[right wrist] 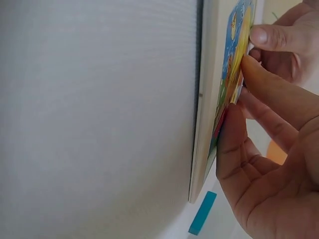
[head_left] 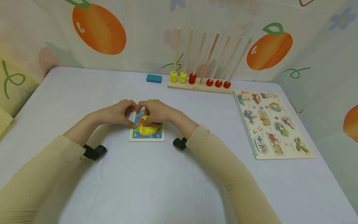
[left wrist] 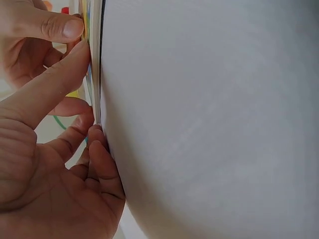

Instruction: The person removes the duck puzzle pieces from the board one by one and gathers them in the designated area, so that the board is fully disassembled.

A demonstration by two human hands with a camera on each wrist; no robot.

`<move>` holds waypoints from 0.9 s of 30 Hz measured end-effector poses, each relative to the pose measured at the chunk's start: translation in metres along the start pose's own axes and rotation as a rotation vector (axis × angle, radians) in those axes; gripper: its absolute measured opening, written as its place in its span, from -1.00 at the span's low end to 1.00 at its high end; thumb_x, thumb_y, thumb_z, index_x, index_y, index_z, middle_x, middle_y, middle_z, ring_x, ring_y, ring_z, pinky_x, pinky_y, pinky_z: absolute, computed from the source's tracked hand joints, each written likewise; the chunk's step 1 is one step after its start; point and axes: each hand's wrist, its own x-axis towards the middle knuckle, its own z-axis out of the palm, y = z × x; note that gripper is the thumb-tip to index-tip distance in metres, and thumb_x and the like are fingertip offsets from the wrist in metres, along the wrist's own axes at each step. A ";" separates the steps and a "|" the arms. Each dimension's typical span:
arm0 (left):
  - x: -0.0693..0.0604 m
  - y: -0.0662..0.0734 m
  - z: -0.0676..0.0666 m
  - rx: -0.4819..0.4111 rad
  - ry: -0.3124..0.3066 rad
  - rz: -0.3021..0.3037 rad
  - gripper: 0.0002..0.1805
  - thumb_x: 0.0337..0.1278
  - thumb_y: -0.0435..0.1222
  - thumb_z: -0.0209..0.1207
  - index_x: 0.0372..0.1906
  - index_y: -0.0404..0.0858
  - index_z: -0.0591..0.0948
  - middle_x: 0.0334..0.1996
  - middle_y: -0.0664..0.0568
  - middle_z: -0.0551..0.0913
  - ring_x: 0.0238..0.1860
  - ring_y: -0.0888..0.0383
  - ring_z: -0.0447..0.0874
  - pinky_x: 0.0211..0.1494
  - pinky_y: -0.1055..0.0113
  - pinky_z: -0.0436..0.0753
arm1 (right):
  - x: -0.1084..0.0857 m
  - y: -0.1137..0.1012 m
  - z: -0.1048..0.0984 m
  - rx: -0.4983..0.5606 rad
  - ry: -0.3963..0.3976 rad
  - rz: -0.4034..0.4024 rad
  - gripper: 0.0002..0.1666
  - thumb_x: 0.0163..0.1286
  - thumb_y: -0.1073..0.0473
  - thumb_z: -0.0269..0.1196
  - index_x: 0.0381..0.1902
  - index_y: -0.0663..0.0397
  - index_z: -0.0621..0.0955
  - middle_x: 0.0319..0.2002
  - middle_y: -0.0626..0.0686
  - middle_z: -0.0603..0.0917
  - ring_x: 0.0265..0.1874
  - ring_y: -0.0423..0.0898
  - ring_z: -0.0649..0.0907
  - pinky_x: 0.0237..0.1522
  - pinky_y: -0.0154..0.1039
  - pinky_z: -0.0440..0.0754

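Note:
A small jigsaw puzzle (head_left: 149,131) with a yellow duck-like figure on blue lies flat on the table in a pale wooden frame (head_left: 146,140). Its left side is held by my left hand (head_left: 116,113), thumb on the picture and curled fingers at the upper left edge. My right hand (head_left: 158,111) bends over the top of the puzzle. In the right wrist view, the thumb and forefinger of the right hand (right wrist: 279,169) grip at the picture (right wrist: 232,64). The fingertips of both hands nearly meet. Whether a loose piece lies under them is hidden.
Behind the hands lies a blue block (head_left: 154,78). Beside it stands a wooden peg rack (head_left: 199,88) with tall rods and red and yellow beads. A vehicle picture board (head_left: 264,127) lies at the right. A patterned cloth (head_left: 145,37) hangs along the back.

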 end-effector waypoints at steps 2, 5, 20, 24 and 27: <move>0.000 0.000 0.000 -0.001 0.006 0.008 -0.37 -0.03 -0.20 0.44 0.09 -0.36 0.40 -0.13 -0.15 0.34 -0.02 -0.04 0.27 -0.06 0.21 0.34 | 0.001 0.000 0.000 -0.006 0.002 -0.002 -0.42 0.28 0.11 0.38 0.24 -0.06 0.48 -0.18 0.04 0.57 -0.16 -0.10 0.51 -0.24 -0.43 0.47; 0.000 0.001 0.000 -0.006 0.010 0.004 -0.39 -0.03 -0.20 0.44 0.07 -0.34 0.40 -0.13 -0.14 0.34 -0.02 -0.02 0.27 -0.05 0.22 0.34 | 0.001 0.000 0.000 -0.020 0.000 -0.006 -0.43 0.30 0.11 0.37 0.25 -0.08 0.48 -0.16 0.04 0.57 -0.14 -0.10 0.50 -0.22 -0.41 0.45; 0.001 0.000 0.001 -0.033 0.003 0.014 -0.38 -0.03 -0.23 0.44 0.06 -0.35 0.38 -0.11 -0.15 0.33 -0.01 -0.03 0.26 -0.04 0.22 0.34 | 0.002 0.000 0.003 -0.061 0.005 -0.002 -0.43 0.29 0.06 0.37 0.24 -0.12 0.49 -0.16 0.05 0.57 -0.11 -0.09 0.48 -0.20 -0.40 0.43; 0.000 0.000 0.001 -0.033 0.002 0.013 -0.37 -0.02 -0.22 0.44 0.08 -0.35 0.38 -0.10 -0.16 0.32 -0.01 -0.04 0.25 -0.04 0.22 0.34 | 0.002 0.000 0.003 -0.076 0.010 0.000 -0.43 0.28 0.05 0.38 0.23 -0.12 0.49 -0.17 0.04 0.58 -0.11 -0.10 0.48 -0.21 -0.41 0.43; 0.000 0.000 0.001 -0.042 0.003 0.015 -0.40 -0.02 -0.23 0.44 0.07 -0.33 0.39 -0.10 -0.14 0.32 0.00 -0.03 0.25 -0.03 0.22 0.33 | 0.002 0.000 0.003 -0.084 0.017 -0.008 -0.44 0.27 0.04 0.39 0.21 -0.11 0.50 -0.22 0.03 0.58 -0.16 -0.10 0.50 -0.25 -0.42 0.44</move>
